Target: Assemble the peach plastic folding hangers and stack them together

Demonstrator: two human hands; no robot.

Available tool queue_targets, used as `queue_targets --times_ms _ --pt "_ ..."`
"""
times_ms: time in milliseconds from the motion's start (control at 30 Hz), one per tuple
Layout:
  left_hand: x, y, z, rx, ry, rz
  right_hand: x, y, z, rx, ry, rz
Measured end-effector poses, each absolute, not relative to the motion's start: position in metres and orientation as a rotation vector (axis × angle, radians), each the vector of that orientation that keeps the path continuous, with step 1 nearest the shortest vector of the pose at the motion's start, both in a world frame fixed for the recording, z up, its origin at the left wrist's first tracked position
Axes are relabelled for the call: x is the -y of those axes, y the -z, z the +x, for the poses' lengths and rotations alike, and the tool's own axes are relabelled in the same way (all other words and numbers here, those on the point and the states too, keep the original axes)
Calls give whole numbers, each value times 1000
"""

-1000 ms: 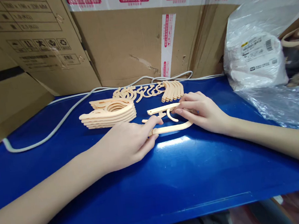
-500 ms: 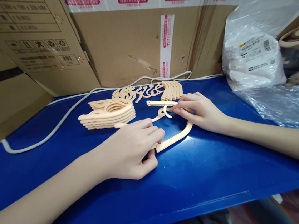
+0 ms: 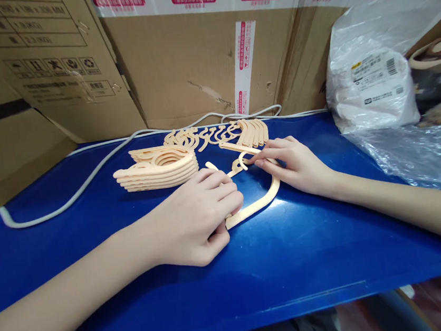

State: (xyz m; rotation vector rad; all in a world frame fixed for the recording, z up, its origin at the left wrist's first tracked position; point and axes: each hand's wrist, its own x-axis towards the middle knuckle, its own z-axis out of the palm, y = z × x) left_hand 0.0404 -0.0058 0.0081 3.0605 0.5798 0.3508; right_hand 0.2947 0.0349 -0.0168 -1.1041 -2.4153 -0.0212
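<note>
A cream plastic folding hanger lies between both hands, its small curved hook pointing toward me. My left hand is closed around the hanger's left part, and a rounded tip of a piece sticks up behind its knuckles. The fingers hide the joint there. With thumb and fingertips, my right hand pinches the hanger's right side close to the hook. One straight slotted arm of the hanger reaches up and left from the right fingers. The lower arm curves from the right hand down to the left.
A stack of folded cream hangers sits behind my left hand. Loose hooks and a row of hanger arms lie farther back. A white cable runs along the left and rear. Cardboard boxes and a plastic-wrapped package border the blue table.
The piece in my left hand has swung, its tip turning from pointing left to pointing up. The hanger's slotted arm tilts more steeply. My right hand has barely moved.
</note>
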Motion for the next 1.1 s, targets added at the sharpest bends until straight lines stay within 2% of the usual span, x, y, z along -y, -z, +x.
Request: queue_targets --times_ms 500,1100 --pt "6 -5 38 -648 -381 3106 -39 19 295 2345 -74 -1179" --pt "11 -5 39 -757 -447 2841 -36 15 293 2338 -113 -1221"
